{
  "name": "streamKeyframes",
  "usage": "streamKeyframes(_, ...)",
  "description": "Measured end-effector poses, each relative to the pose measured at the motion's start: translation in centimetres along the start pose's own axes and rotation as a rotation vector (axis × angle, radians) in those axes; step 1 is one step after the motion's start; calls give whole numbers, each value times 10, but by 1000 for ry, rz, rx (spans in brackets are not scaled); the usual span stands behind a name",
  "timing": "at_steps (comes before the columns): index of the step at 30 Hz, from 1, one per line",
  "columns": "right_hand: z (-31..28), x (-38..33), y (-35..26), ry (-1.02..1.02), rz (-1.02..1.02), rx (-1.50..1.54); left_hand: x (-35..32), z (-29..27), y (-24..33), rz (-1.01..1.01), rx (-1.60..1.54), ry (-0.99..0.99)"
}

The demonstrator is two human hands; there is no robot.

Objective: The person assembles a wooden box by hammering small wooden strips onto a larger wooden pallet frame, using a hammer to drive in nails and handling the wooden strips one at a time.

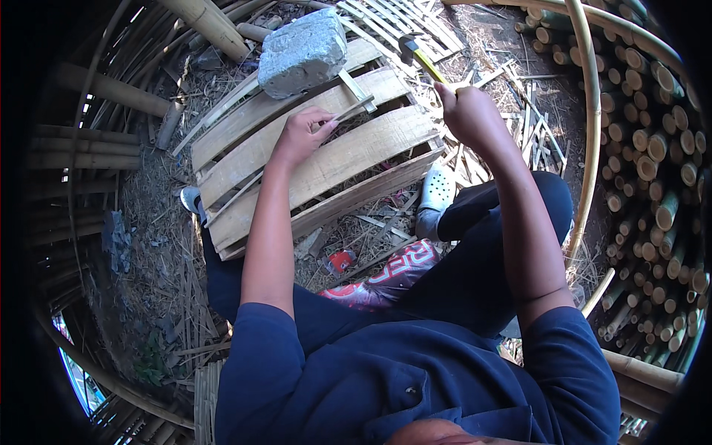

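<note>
My left hand (302, 137) is closed around a thin bamboo strip (354, 110), held just above a low slatted wooden platform (363, 146). The strip's far end meets a short, pale crosspiece (357, 90), which slants over the gap between slats; whether the two are joined I cannot tell. To the right, my right hand (472, 115) grips a hammer (430, 67) by its yellow and black handle. The dark hammer head is raised beyond the platform's right end. A rough grey concrete block (302, 53) rests on the platform's far side.
Cut bamboo poles (649, 167) are stacked at right behind an upright bamboo pole (587, 111). A slatted bamboo panel (408, 26) lies at the far side. Shavings, a red wrapper (341, 262) and a printed cloth (393, 279) lie near my legs.
</note>
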State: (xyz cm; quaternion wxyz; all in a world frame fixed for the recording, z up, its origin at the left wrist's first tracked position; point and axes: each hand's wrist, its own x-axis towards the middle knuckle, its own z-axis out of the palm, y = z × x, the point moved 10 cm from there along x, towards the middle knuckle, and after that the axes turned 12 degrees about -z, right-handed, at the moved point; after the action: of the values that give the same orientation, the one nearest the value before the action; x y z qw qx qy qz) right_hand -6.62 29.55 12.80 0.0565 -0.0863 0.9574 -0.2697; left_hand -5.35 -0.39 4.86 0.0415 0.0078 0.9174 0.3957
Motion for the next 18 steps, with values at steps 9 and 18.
streamKeyframes(9,23,2,1,-82,-34,-43,2,0,-17,-87,-93,-39)
streamKeyframes(18,54,2,0,-156,-109,-135,-45,-76,59,-32,-413,97)
